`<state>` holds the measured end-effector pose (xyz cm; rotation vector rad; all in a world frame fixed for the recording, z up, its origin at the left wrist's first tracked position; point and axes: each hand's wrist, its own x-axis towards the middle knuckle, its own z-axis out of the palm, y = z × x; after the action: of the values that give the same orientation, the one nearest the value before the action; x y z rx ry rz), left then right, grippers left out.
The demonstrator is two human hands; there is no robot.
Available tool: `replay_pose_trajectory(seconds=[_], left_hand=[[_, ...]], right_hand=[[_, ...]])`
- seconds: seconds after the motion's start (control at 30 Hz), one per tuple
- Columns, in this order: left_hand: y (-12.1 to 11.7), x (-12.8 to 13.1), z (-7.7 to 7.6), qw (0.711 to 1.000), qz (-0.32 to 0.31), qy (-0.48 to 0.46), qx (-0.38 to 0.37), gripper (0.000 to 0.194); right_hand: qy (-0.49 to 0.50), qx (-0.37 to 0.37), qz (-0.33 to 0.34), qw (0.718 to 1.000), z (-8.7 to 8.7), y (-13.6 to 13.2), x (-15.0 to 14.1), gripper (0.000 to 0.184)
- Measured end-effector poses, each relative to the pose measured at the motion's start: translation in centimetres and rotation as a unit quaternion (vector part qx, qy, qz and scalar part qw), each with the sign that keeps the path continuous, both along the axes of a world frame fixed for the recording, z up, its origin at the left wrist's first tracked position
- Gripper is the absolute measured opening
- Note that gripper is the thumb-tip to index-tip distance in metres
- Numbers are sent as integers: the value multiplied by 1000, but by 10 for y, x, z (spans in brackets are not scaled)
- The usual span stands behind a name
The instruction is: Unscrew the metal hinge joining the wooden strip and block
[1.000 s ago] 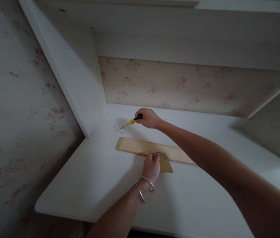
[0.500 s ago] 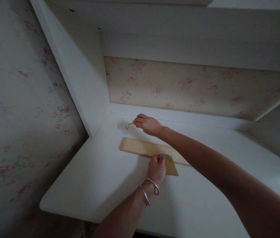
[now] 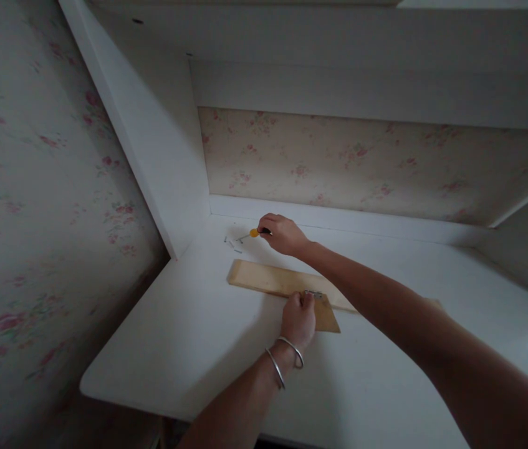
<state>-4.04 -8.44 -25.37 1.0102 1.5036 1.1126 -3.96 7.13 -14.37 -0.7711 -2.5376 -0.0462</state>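
My right hand [image 3: 283,234] is closed around a screwdriver [image 3: 254,232] with a yellow and black handle. Its shaft points left and down toward several small screws [image 3: 237,251] on the white desk top; whether the tip touches one I cannot tell. My left hand [image 3: 298,321], with two silver bangles at the wrist, pinches the left edge of a small thin wooden board [image 3: 326,315]. A metal hinge [image 3: 313,294] lies at that board's far edge, beside the fingertips. Just behind is a long pale wooden plank [image 3: 264,276], partly covered by my right forearm.
The white desk [image 3: 151,349] has a rounded front left corner. An upright white side panel [image 3: 151,143] stands at the left, and a white shelf [image 3: 338,43] hangs overhead. Flowered wallpaper [image 3: 301,156] covers the wall behind and at the left.
My right hand has shifted slightly, and more of the screwdriver's handle shows. The screwdriver's shaft now reaches lower among the screws. My left hand stays on the small board.
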Motion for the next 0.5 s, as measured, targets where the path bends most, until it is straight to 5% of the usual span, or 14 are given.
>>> replay_pose_trajectory(seconds=[0.33,0.5], left_hand=[[-1,0,5,1000,-5,0,11,25],[-2,-3,10,998,-38,20,36,30]], right_hand=[[133,-7,-108,985,-4,-15,-15,13],[85,33,1,996,-13,-46,-44,20]])
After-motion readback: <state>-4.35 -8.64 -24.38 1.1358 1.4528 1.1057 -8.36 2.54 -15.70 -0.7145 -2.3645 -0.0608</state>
